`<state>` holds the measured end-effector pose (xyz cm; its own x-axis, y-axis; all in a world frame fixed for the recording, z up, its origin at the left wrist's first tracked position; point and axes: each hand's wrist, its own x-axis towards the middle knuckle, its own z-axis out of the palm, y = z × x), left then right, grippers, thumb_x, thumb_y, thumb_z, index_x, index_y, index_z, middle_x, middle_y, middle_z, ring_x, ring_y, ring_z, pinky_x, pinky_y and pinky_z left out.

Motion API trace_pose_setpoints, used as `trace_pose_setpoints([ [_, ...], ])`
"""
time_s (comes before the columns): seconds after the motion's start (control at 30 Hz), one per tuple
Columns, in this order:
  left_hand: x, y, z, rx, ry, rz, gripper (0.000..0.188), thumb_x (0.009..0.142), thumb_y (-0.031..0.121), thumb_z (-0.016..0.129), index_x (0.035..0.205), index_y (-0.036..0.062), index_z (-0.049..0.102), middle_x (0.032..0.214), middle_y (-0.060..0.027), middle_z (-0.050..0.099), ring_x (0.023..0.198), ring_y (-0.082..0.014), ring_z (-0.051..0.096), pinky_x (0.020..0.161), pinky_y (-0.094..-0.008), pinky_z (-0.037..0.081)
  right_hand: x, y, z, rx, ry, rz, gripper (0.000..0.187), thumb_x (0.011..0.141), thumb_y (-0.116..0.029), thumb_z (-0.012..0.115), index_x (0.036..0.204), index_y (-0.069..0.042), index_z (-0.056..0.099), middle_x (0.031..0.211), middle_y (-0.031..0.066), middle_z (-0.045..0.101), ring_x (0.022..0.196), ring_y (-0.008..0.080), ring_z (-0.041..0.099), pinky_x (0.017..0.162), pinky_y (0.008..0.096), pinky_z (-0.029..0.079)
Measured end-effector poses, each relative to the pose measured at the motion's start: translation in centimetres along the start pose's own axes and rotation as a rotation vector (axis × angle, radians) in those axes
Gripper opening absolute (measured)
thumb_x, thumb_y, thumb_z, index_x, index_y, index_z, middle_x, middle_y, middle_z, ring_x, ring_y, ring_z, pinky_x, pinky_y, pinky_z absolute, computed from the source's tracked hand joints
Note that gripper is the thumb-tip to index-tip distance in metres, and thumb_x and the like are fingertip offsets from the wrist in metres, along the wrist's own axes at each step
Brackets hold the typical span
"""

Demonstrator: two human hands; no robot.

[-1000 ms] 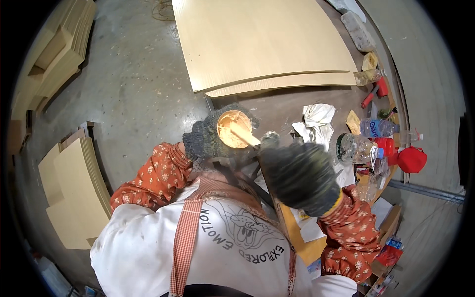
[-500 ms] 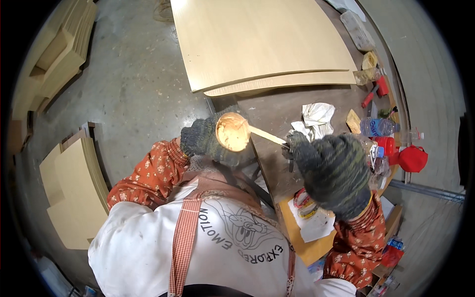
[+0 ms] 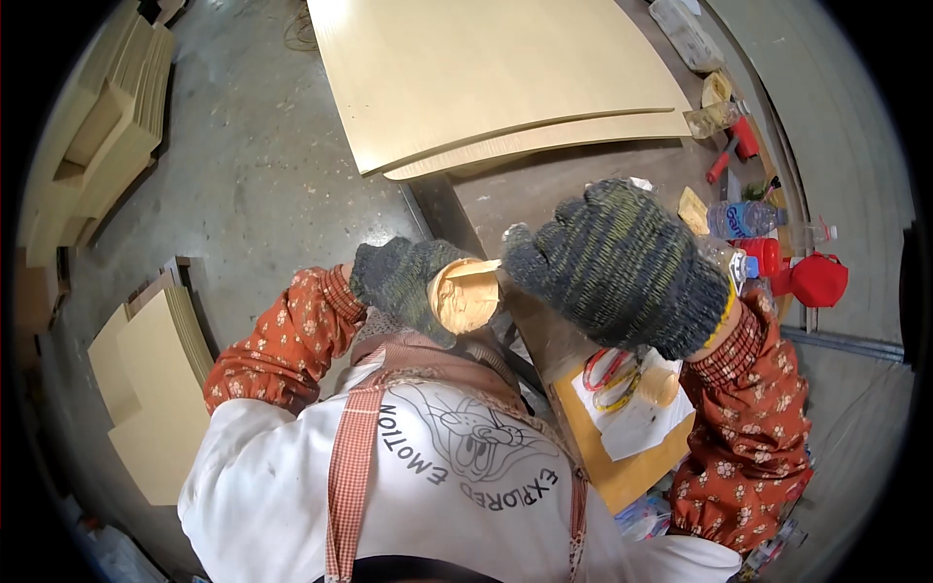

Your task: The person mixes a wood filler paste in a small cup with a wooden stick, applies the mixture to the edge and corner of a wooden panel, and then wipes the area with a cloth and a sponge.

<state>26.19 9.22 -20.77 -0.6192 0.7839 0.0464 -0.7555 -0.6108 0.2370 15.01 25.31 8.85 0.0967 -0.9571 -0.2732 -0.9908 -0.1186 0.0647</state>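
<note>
My left hand (image 3: 408, 287), in a dark grey knit glove, is closed round a small round cup (image 3: 434, 303) of tan putty (image 3: 468, 301). The cup's mouth faces up toward me. My right hand (image 3: 622, 267), gloved alike, grips a flat pale stick (image 3: 474, 269) that lies across the cup's upper rim, against the putty. The stick's grip end is hidden behind the right-hand fingers. Below my right wrist, a white sheet (image 3: 632, 428) bears red and yellow loops (image 3: 612, 379) and a tan lump (image 3: 658, 386).
Large cream panels (image 3: 496, 78) are stacked on the brown table (image 3: 573, 175) ahead. Along its right side stand a plastic bottle (image 3: 743, 221), a red pouch (image 3: 819, 280) and a red-handled tool (image 3: 722, 162). More panels (image 3: 155, 389) lean at left on the grey floor (image 3: 253, 165).
My right hand has moved up and turned, now covering most of the white cloth. The stick sits lower across the cup, which has tilted. The tan lump on the sheet has come into view.
</note>
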Motion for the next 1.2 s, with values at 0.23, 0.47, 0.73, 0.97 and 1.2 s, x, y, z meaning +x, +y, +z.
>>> trace_pose_setpoints([
  [0.23, -1.1, -0.7, -3.3, 0.255, 0.137, 0.198, 0.036, 0.085, 0.01, 0.05, 0.119, -0.0015, 0.043, 0.115, -0.0129, 0.052, 0.097, -0.0199, 0.056, 0.085, -0.0299, 0.046, 0.5, 0.0, 1.6, 0.052, -0.023, -0.063, 0.014, 0.07, -0.016, 0.052, 0.078, -0.007, 0.057, 0.066, 0.0112, 0.058, 0.062, 0.0273, 0.058, 0.058, 0.0367, 0.046],
  [0.47, 0.0, 2.5, 10.9, 1.561, 0.438, 0.529, 0.06, 0.062, 0.021, 0.076, 0.111, 0.0011, 0.049, 0.1, -0.0119, 0.059, 0.088, -0.0203, 0.058, 0.076, -0.0294, 0.047, 0.2, 0.4, 3.7, 0.325, -0.085, 0.023, 0.015, 0.069, -0.014, 0.051, 0.077, -0.005, 0.059, 0.061, 0.0149, 0.058, 0.059, 0.0303, 0.059, 0.058, 0.0387, 0.047],
  [0.73, 0.3, 1.2, 9.3, 1.869, 0.747, 1.037, 0.062, 0.057, 0.026, 0.079, 0.108, 0.0027, 0.052, 0.094, -0.0105, 0.061, 0.081, -0.0212, 0.06, 0.072, -0.0294, 0.048, -0.8, -1.0, 7.0, 0.37, 0.263, -0.155, 0.021, 0.068, -0.01, 0.056, 0.088, -0.005, 0.054, 0.076, 0.0111, 0.054, 0.071, 0.0292, 0.056, 0.06, 0.0354, 0.046],
  [0.97, 0.5, -0.4, 7.4, 1.495, 0.82, 1.095, 0.052, 0.066, 0.014, 0.074, 0.111, 0.0029, 0.05, 0.105, -0.0106, 0.056, 0.095, -0.0191, 0.055, 0.082, -0.0285, 0.045, 0.4, -2.4, 6.1, 0.651, 0.278, -0.088, 0.02, 0.072, -0.01, 0.053, 0.093, -0.008, 0.053, 0.074, 0.0103, 0.054, 0.068, 0.0266, 0.056, 0.058, 0.0351, 0.044],
  [1.2, 0.9, 0.6, 9.1, 1.655, 0.928, 1.071, 0.043, 0.069, 0.013, 0.07, 0.107, 0.0021, 0.052, 0.097, -0.0092, 0.06, 0.087, -0.0175, 0.058, 0.076, -0.0269, 0.048, -0.3, -2.0, 3.6, 0.53, 0.243, 0.025, 0.024, 0.076, -0.011, 0.052, 0.098, -0.004, 0.056, 0.083, 0.0125, 0.058, 0.075, 0.0274, 0.057, 0.067, 0.036, 0.046],
])
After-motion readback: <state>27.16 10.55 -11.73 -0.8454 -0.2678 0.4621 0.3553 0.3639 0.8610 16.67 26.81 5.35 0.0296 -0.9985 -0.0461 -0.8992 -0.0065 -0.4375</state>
